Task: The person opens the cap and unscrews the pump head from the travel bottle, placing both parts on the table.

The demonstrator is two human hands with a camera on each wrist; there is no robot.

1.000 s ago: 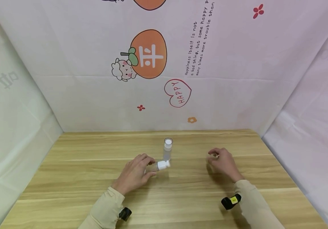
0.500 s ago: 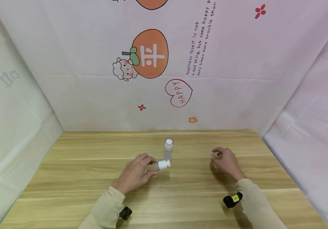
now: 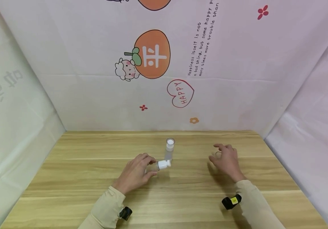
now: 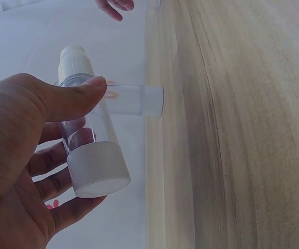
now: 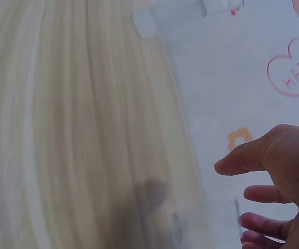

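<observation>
so the left hand point(image 3: 135, 171) has a small pump bottle point(image 4: 100, 129) pinched between thumb and fingers, gripping its clear middle, white base toward the palm side. it's lifted off the wooden table point(image 3: 181, 203) and lies nearly level, long axis running left to right, pump end aimed roughly across at the right hand point(image 3: 226, 161).

that one's well apart on the other side, thumb and fingers spread wide, not gripping anything as far as i can see. just by its fingers there's a clear cap point(image 5: 209, 231) (at least it looks like a cap, super see-through) standing upright on the table, so its axis is close to square with the bottle's. whether a fingertip touches it, i can't tell.

the right hand is obviously the nearer one to the cap, with a wide gap between the cap and the pump end. a second bottle point(image 3: 168, 154) stands upright just beyond that pump end, way closer to the left hand; can't tell if the two bottles touch.
</observation>
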